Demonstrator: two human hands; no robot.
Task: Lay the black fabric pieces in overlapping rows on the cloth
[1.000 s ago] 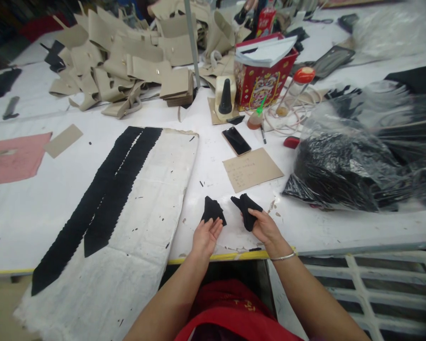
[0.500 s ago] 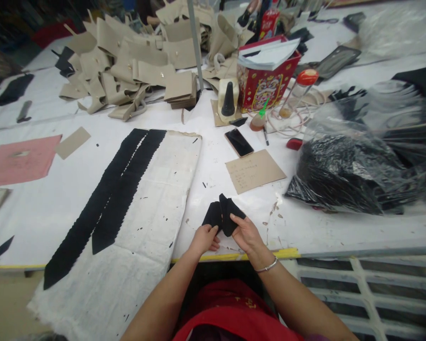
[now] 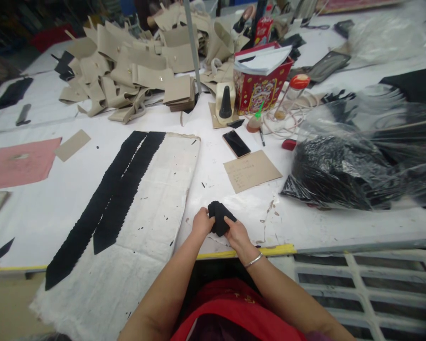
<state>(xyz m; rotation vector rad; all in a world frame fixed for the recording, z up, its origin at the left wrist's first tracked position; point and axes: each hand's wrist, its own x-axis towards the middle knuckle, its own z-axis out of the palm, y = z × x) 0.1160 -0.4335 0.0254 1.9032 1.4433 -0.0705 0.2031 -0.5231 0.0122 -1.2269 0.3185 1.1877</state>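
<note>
Several black pieces (image 3: 220,219) are bunched together in front of me, over the near edge of the white table. My left hand (image 3: 203,222) grips them from the left, thumb on top. From the right, my right hand (image 3: 237,233), with a bracelet at the wrist, holds the same pieces between thumb and fingers. To the left, two long rows of overlapping black pieces (image 3: 122,189) lie on a white cloth (image 3: 156,199). A cardboard sheet with handwriting (image 3: 252,171) and a phone (image 3: 236,143) lie beyond my hands.
A plastic bag of black material (image 3: 333,166) lies at the right. Farther back are a red box (image 3: 261,90), a glue bottle (image 3: 254,122) and a heap of beige bag parts (image 3: 128,61). A pink cloth (image 3: 21,161) lies at the left. A metal pole (image 3: 193,47) rises behind.
The black pieces, earlier spread apart between my hands, are now brought together into one compact bunch. My right hand has moved left, closer to my left hand.
</note>
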